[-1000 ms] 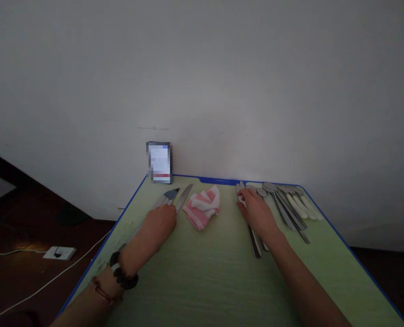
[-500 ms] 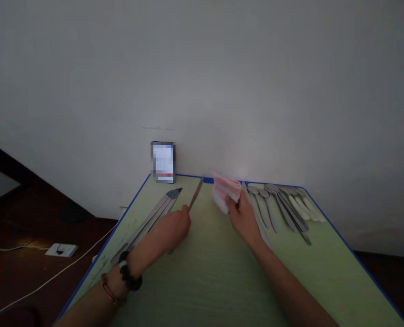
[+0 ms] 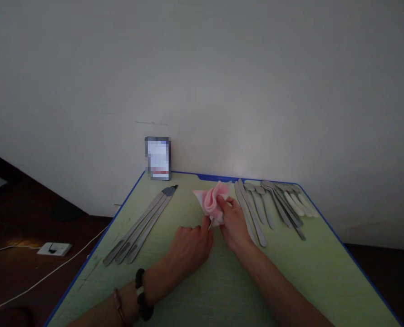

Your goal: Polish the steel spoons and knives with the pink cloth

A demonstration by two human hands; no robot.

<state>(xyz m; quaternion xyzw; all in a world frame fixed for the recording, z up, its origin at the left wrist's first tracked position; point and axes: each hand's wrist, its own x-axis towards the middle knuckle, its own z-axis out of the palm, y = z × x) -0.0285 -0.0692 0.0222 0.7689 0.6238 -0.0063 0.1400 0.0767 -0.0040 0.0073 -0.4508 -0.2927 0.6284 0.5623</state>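
Note:
My left hand (image 3: pixel 193 245) is closed on a table knife (image 3: pixel 210 223); only a short piece of metal shows between the fingers and the cloth. A pink and white cloth (image 3: pixel 211 203) is bunched in my right hand (image 3: pixel 234 221), folded around the knife's upper part, which it hides. Both hands almost meet over the middle of the table. Right of the cloth, two table knives (image 3: pixel 251 213) lie side by side. To the left lie three long knives (image 3: pixel 139 227) with dark, pointed ends together at the far side.
Several spoons (image 3: pixel 261 202), metal forks (image 3: pixel 287 211) and white-handled pieces (image 3: pixel 302 204) lie fanned at the right of the green, blue-edged table (image 3: pixel 205 290). A phone (image 3: pixel 159 159) leans on the wall at the far left corner. A power strip (image 3: pixel 54 248) and white cable lie on the floor.
The left hand has brought the knife right and nearer, and the right hand has moved left with the cloth. The cloth, apart from the knife before, now wraps it.

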